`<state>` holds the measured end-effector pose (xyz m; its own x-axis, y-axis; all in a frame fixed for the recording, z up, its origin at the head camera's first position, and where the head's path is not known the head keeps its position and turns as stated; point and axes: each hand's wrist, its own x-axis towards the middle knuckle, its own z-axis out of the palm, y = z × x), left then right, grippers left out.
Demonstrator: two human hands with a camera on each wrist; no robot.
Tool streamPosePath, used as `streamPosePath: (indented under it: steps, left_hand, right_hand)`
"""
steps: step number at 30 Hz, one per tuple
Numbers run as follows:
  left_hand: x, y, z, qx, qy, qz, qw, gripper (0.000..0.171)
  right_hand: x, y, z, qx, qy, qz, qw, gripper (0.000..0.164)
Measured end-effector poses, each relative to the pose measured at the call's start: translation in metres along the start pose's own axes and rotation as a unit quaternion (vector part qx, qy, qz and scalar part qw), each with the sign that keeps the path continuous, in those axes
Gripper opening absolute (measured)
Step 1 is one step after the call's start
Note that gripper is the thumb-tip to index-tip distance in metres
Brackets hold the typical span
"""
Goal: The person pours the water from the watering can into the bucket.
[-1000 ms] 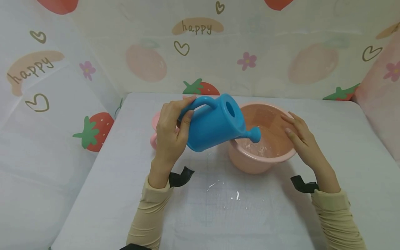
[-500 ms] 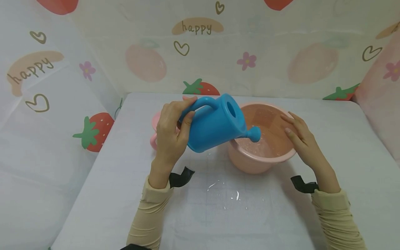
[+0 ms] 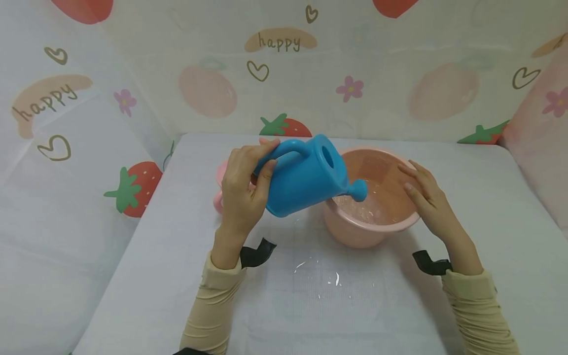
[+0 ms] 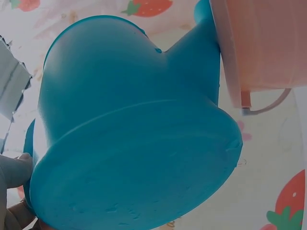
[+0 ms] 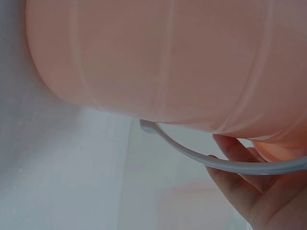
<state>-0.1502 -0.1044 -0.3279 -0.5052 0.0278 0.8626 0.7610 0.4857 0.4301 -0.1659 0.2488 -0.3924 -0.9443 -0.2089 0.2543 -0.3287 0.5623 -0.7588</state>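
In the head view my left hand [image 3: 244, 190] grips a blue watering can [image 3: 301, 180] by its looped handle. The can is tilted right, its spout head [image 3: 358, 190] hanging over a pink plastic basin [image 3: 359, 236]. Rippled water [image 3: 366, 204] shows inside the basin. At the basin's right rim my right hand [image 3: 432, 204] holds on, with digits reaching over the edge. The right wrist view has fingers [image 5: 235, 148] against the basin's outer side, beside a curved grey handle [image 5: 225, 164]. From below, the left wrist view sees the can's base [image 4: 139, 167].
A pink object with a handle [image 3: 218, 202] stands behind my left hand, mostly hidden. Drops of water [image 3: 337, 279] lie on the white tabletop [image 3: 284, 315] in front of the basin. Printed cloth [image 3: 377, 54] walls the back and sides.
Both hands, the watering can and the basin hold nearly the same places. The water's ripples differ slightly, and the whole head view has shifted down a few pixels.
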Motion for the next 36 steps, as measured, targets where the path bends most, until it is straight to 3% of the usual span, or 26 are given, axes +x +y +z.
streamPosePath:
  steps: [36]
  left_hand:
    - [0.0082,-0.0046,0.0059,0.010,-0.013,-0.006,0.9999,0.029]
  right_hand:
    - [-0.0002,0.0034,-0.0010,-0.002,0.003,-0.015,1.000,0.044]
